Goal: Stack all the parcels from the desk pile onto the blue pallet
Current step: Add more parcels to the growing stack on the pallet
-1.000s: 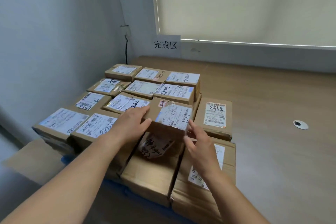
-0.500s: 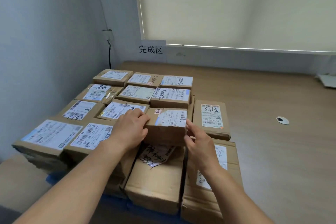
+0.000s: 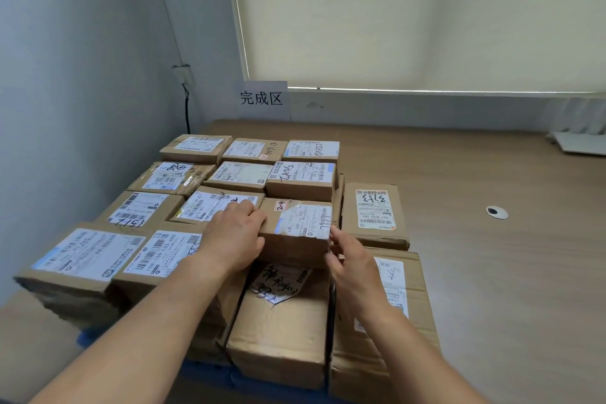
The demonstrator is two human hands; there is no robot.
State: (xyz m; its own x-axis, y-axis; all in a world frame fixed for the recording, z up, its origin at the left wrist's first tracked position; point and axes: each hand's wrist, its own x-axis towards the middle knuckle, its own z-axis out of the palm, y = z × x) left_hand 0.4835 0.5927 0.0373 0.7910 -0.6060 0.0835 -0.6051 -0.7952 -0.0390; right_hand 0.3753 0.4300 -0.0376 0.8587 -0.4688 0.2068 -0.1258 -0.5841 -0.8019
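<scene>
Between the fingers of both hands: small parcel [image 3: 296, 229], on the top layer of the stack [image 3: 242, 174] on the blue pallet [image 3: 213, 372].

Left hand [image 3: 234, 236]: fingers [image 3: 252, 211] curled over the parcel's left top edge, thumb on the near face, clamped. Right hand [image 3: 352, 267]: fingers [image 3: 337, 236] hooked round the right near corner, tips in the gap beside the neighbour parcel [image 3: 373, 216]. I read that as a pinch, though contact is partly hidden. I can't tell whether the base is fully seated.

Risks, my judgement:
- Right fingertips sit in a narrow gap. Sliding the parcel rightward could trap them or shove the neighbour towards the stack's edge.
- Below the fingers is a large parcel [image 3: 282, 331] with a peeling, scrawled label. An uneven seat there could rock the small one towards me on release.
- Glossy tape under the left fingers could let the grip slip.
- A hard push away from the fingers could displace the row beyond.

Readable:
- Sign [image 3: 261, 98] on the wall: "完成区".
- Neighbour parcel: "507-N705 094", plus inverted pen digits I can't make out.
- Left of the left fingers: "159-159-L02-600" [image 3: 164, 252], and beyond it handwritten "1512" [image 3: 131, 222].
- Small parcel: a red-bordered tag, maybe "24". Other print is too small.

Bare surface [image 3: 475, 272] lies right of the right fingers.
</scene>
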